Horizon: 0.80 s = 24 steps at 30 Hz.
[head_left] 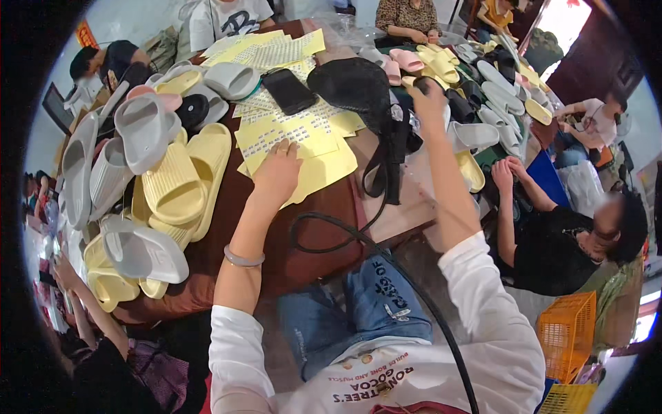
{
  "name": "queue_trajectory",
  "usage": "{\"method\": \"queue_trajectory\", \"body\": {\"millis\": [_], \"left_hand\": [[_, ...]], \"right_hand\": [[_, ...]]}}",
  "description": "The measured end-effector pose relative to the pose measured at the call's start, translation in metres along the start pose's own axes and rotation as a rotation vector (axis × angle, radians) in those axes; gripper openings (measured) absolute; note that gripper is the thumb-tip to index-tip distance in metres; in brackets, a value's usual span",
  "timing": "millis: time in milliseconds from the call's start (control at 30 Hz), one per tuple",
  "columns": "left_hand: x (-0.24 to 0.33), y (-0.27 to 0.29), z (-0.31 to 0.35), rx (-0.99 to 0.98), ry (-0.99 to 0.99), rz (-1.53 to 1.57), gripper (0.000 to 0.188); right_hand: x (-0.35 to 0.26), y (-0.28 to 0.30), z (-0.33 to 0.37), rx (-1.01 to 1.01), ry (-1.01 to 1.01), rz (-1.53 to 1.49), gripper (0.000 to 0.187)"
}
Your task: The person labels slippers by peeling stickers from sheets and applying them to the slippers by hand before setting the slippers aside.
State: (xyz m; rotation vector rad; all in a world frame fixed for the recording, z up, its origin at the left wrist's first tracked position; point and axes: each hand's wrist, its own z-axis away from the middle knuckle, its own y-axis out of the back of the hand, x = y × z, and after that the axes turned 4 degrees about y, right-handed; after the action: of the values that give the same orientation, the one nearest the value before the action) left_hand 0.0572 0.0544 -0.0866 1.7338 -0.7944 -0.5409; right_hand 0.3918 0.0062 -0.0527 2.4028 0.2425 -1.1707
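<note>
My left hand [278, 171] lies with fingers stretched out on a yellow sheet of small printed stickers [303, 138], on top of a loose stack of such sheets. My right hand [429, 109] reaches to the pile of slippers at the far right. Its fingers curl round a dark thing that looks like a black slipper [426, 84], mostly hidden by the hand. Between my hands a black bag [355, 86] with a strap lies on the table. A black phone [289, 91] rests on the sheets beyond my left hand.
Grey and yellow slippers [176, 186] are heaped at the left of the brown-covered table [276, 241]. More slippers [503, 96] spread across the right. A black cable [414, 276] runs over my lap. Several people sit around, one close at my right. An orange crate [567, 334] stands at lower right.
</note>
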Motion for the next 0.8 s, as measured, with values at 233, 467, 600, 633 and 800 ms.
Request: {"method": "queue_trajectory", "body": {"millis": [233, 467, 600, 633, 800], "left_hand": [[0.002, -0.004, -0.003, 0.008, 0.018, -0.034, 0.040], [-0.029, 0.006, 0.028, -0.154, 0.126, -0.085, 0.043], [-0.009, 0.005, 0.008, -0.083, 0.053, -0.045, 0.043], [-0.009, 0.004, 0.008, -0.082, 0.049, -0.042, 0.043], [-0.007, 0.005, 0.003, -0.095, 0.041, -0.021, 0.043]], "right_hand": [[0.216, 0.016, 0.013, 0.254, -0.383, 0.838, 0.046], [0.142, 0.001, 0.059, -0.162, -0.369, 0.454, 0.036], [0.084, 0.053, 0.026, 0.268, -0.002, 0.443, 0.033], [0.069, 0.052, 0.025, 0.391, 0.047, 0.356, 0.033], [0.008, 0.055, 0.011, 0.577, 0.162, 0.112, 0.038]]}}
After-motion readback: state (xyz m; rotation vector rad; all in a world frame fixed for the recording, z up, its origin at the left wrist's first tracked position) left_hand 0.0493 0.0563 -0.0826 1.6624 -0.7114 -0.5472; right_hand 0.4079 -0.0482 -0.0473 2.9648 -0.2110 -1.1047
